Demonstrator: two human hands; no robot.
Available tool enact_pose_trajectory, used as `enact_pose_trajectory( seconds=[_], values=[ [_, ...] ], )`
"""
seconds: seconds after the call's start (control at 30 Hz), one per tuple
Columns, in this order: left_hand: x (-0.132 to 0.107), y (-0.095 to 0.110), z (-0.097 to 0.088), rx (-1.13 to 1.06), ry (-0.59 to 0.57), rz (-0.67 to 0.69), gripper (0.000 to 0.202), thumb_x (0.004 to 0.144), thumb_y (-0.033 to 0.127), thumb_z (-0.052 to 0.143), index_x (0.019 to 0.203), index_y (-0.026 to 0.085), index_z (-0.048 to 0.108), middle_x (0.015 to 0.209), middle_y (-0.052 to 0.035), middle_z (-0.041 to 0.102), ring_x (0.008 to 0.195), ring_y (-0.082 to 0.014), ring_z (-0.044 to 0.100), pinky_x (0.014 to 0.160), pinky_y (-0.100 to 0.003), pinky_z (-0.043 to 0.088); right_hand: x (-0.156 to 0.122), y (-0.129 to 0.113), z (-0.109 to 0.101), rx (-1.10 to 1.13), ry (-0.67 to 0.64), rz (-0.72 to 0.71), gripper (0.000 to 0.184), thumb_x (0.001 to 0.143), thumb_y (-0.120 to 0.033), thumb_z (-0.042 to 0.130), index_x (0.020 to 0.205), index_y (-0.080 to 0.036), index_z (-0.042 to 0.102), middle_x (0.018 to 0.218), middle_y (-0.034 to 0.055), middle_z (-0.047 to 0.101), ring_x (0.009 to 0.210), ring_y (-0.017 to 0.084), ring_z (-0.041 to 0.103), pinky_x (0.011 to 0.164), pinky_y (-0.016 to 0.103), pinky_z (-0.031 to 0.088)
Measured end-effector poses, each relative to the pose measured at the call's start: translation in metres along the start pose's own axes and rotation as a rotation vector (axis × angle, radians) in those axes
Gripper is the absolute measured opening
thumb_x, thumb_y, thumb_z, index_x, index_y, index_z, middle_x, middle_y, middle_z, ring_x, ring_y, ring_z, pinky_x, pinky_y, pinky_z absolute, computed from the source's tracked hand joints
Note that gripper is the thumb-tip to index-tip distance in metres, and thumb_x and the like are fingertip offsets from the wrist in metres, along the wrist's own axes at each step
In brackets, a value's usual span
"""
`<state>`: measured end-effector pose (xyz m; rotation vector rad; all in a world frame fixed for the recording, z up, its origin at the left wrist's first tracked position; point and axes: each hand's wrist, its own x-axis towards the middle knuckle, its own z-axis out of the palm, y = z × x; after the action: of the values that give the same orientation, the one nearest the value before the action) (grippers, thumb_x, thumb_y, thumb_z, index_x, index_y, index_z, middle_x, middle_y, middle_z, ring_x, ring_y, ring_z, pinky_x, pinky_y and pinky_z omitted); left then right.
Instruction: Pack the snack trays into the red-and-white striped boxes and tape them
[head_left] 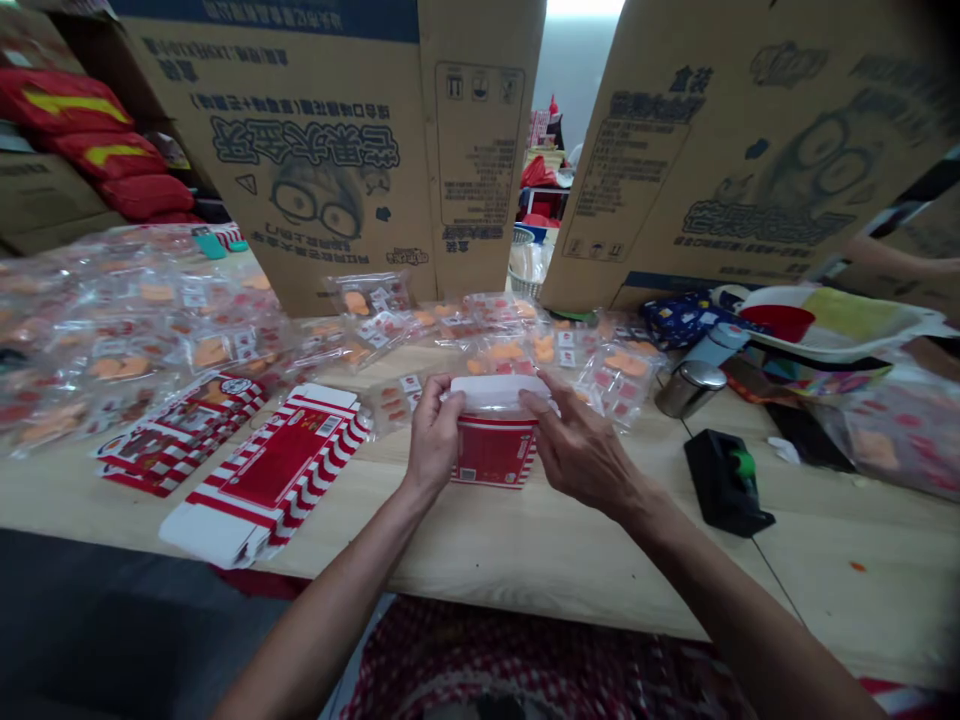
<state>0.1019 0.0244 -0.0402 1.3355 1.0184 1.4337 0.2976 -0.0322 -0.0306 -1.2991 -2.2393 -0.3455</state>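
Observation:
A red carton with striped edges (pixel 491 450) stands on the table in front of me, its white top flap (pixel 499 386) raised and a bit of clear plastic showing at the opening. Around its left side my left hand (pixel 437 428) is closed, thumb near the rim. My right hand (pixel 574 435) grips the right top corner, with the thumb on the rim and the fingers behind. What lies inside the carton is mostly hidden. To the left lie a stack of flat red-and-white cartons (pixel 289 455) and more printed flat cartons (pixel 184 425).
Clear bags with orange pieces (pixel 214 350) cover the left and back of the table. Large cardboard boxes (pixel 322 150) stand behind. On the right are a black tape dispenser (pixel 724 480), a steel flask (pixel 688 390) and a white tray (pixel 885 325). Another person's arm (pixel 896 262) shows at far right.

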Motion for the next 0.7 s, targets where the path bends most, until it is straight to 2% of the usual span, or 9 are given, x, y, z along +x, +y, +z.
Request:
enact_pose_trajectory(
  seconds=[0.1,0.17,0.27,0.33,0.4,0.43,0.53,0.6,0.7],
  values=[
    [-0.005,-0.002,0.003,0.05,0.045,0.023,0.01,0.082,0.02,0.05,0.088,0.02,0.058,0.077,0.0022,0.053,0.07,-0.0135,0.047,0.064,-0.023,0.04,0.004,-0.006,0.0,0.029,-0.026,0.082,0.019,0.096,-0.015,0.047,0.11,-0.01,0.058,0.15,0.0282,0.038,0.125,0.038,0.056,0.095,0.051,0.056],
    [-0.005,-0.001,0.005,0.06,0.065,0.029,0.009,0.078,0.018,0.051,0.085,0.02,0.055,0.074,0.0034,0.05,0.065,-0.0126,0.043,0.061,-0.022,0.038,0.007,-0.011,-0.006,0.027,-0.068,0.102,0.011,0.096,-0.018,0.049,0.096,-0.011,0.058,0.149,0.0284,0.039,0.125,0.039,0.055,0.099,0.053,0.054],
    [0.0,0.003,0.007,0.013,0.049,-0.044,0.015,0.07,0.014,0.051,0.083,0.021,0.053,0.068,0.0054,0.045,0.057,-0.0109,0.037,0.053,-0.021,0.032,0.011,-0.016,-0.018,0.035,-0.132,0.085,0.014,0.095,-0.019,0.051,0.084,-0.014,0.057,0.148,0.0266,0.041,0.128,0.041,0.052,0.105,0.057,0.049],
    [0.003,0.004,0.007,-0.055,0.022,-0.123,0.023,0.066,0.012,0.052,0.087,0.021,0.053,0.068,0.0062,0.045,0.055,-0.0102,0.038,0.05,-0.021,0.031,0.01,-0.016,-0.021,0.088,-0.166,0.076,0.018,0.096,-0.018,0.049,0.079,-0.015,0.056,0.15,0.0242,0.041,0.124,0.038,0.056,0.104,0.056,0.05],
    [0.003,0.001,0.006,-0.133,0.04,-0.141,0.031,0.066,0.013,0.058,0.095,0.021,0.051,0.074,0.006,0.05,0.059,-0.0101,0.045,0.054,-0.02,0.037,0.006,-0.013,-0.017,0.165,-0.115,0.093,0.016,0.097,-0.017,0.046,0.086,-0.016,0.057,0.146,0.0225,0.044,0.119,0.034,0.06,0.097,0.052,0.054],
    [0.002,-0.002,0.005,-0.162,0.07,-0.108,0.035,0.068,0.015,0.063,0.099,0.022,0.049,0.079,0.0052,0.053,0.064,-0.0103,0.049,0.058,-0.02,0.041,0.002,-0.01,-0.012,0.199,-0.049,0.107,0.014,0.098,-0.016,0.045,0.097,-0.016,0.059,0.144,0.0224,0.047,0.119,0.033,0.06,0.095,0.051,0.056],
    [-0.004,-0.018,0.003,-0.165,0.171,0.098,0.039,0.073,0.027,0.077,0.093,0.022,0.044,0.091,0.0019,0.056,0.08,-0.0111,0.057,0.076,-0.023,0.048,-0.011,-0.004,0.011,0.246,0.211,0.122,0.032,0.097,-0.015,0.047,0.129,-0.016,0.047,0.137,0.023,0.051,0.129,0.034,0.053,0.095,0.052,0.055],
    [-0.008,-0.029,0.003,-0.112,0.2,0.21,0.036,0.079,0.034,0.077,0.087,0.022,0.044,0.094,-0.0003,0.057,0.087,-0.0119,0.058,0.083,-0.025,0.049,-0.017,-0.001,0.024,0.225,0.3,0.096,0.035,0.096,-0.014,0.049,0.131,-0.018,0.043,0.133,0.0222,0.054,0.13,0.034,0.052,0.095,0.051,0.054],
    [-0.009,-0.04,0.003,-0.029,0.202,0.304,0.03,0.086,0.041,0.073,0.085,0.02,0.052,0.094,-0.0028,0.061,0.091,-0.0142,0.061,0.087,-0.028,0.05,-0.018,0.004,0.032,0.17,0.307,0.091,0.026,0.098,-0.014,0.047,0.123,-0.02,0.05,0.121,0.019,0.06,0.119,0.032,0.058,0.091,0.048,0.055]
  ],
)
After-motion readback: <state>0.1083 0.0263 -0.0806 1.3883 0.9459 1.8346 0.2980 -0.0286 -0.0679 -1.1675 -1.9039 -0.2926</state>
